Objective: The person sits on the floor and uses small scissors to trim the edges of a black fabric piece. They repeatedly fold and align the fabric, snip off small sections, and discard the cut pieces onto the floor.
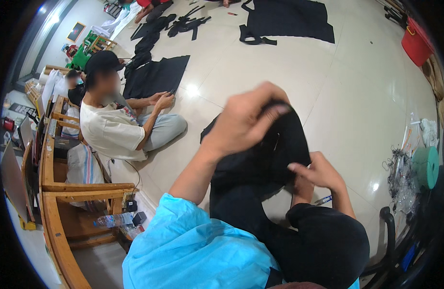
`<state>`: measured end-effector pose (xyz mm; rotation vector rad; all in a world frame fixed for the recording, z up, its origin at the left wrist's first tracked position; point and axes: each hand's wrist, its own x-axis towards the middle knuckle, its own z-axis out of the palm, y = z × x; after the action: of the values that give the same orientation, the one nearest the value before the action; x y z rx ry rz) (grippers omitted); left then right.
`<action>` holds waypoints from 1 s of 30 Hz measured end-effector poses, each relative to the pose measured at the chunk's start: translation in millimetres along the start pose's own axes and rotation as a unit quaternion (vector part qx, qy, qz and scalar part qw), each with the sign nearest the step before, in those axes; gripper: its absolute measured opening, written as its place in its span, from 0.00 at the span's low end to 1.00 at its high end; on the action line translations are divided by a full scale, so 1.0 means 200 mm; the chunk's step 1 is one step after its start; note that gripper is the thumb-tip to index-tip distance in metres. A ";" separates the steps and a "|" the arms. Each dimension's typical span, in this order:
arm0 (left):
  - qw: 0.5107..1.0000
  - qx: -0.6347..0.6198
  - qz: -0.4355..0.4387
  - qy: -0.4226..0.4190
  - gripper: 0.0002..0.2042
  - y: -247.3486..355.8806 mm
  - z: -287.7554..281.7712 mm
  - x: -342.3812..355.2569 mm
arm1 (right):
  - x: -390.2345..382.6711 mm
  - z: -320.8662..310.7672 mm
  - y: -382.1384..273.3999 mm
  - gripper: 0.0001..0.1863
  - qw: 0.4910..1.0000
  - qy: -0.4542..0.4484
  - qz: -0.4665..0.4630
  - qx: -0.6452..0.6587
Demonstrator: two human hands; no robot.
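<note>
Floor work, pale glossy tiles. Black cloth held up in front of the seated person, above the lap, its upper edge lifted. Left hand reaches across the front of it, grip clenched on that upper edge, thumb against fingers; the forearm blocks the view of some cloth. Right hand at the cloth's right edge, thumb against it, fingers partly tucked away (cannot tell whether this grip clasps or merely steadies). A pen just beside the right forearm.

Left side is crowded: a co-worker in black cap and pale shirt sits on the floor, and a wooden frame fills the space below. Beyond the co-worker's hands, a dark sheet; at the far end, a large black piece lies flat.

Containers: striped sack standing by the frame, contents hidden. Clear bottle on its side, near a small dark box. Red bucket at upper right, yellow handle, inside out of sight. Clear plastic bag near a green roll, contents too tangled to tell
</note>
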<state>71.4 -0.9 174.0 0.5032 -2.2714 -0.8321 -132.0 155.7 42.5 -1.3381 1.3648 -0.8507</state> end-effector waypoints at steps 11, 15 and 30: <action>0.895 0.043 0.141 0.422 0.05 0.30 -0.65 -0.15 | -0.27 -0.41 -0.26 0.09 0.998 -0.045 0.041 0.016; 0.891 0.069 0.240 0.380 0.08 0.49 -0.89 -0.36 | -0.44 -0.64 -0.41 0.06 0.999 0.012 -0.013 -0.047; 0.971 -0.015 0.160 0.175 0.26 0.43 -1.16 -0.33 | -1.23 -1.45 -0.78 0.21 0.842 0.385 -0.369 0.084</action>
<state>267.9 -2.2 337.2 0.2357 -1.9408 -0.5623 -394.2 329.4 306.2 -1.4492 1.2682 -2.1665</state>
